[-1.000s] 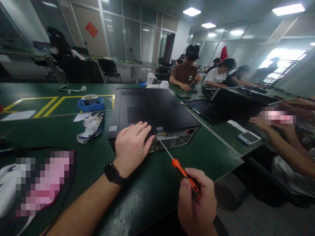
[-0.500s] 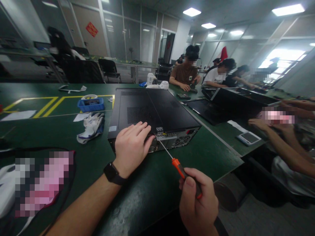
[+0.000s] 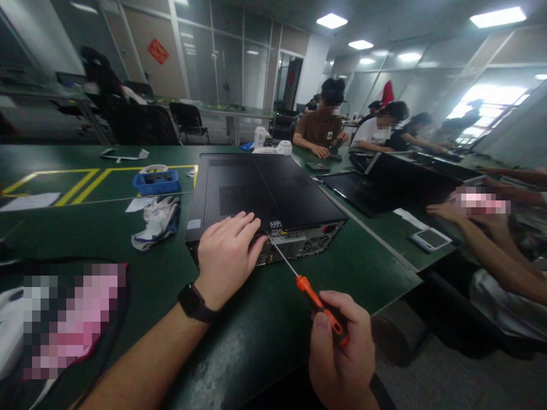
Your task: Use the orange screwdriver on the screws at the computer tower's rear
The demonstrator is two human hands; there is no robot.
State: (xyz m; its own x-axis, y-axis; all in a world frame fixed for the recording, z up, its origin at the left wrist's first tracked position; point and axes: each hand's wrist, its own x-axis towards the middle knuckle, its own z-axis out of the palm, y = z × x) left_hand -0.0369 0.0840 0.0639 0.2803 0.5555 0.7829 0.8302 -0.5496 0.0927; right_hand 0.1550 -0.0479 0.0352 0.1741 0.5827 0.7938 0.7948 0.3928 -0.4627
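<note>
A black desktop computer case (image 3: 277, 185) lies on its side, its rear panel with a fan grille facing me. My left hand (image 3: 228, 250) rests on the case's near top edge, fingers stretched over the top and thumb down by the rear panel. In my right hand (image 3: 342, 341) is the orange and black handle of a screwdriver (image 3: 307, 287). Its thin shaft slants up and left, and the tip meets the rear panel's upper edge beside my left thumb. Exactly what the tip touches is too small to make out.
On the green table (image 3: 239, 336) to the left are work gloves (image 3: 156, 222) and a blue bin (image 3: 156, 182). White devices (image 3: 271, 142) stand behind the case. At right are a black panel (image 3: 359, 191), a phone-like device (image 3: 431, 239) and a co-worker's arms (image 3: 491, 245).
The screwdriver handle has turned in my right hand, showing more of its orange side. My left hand and the case keep their places; the view shifts slightly.
</note>
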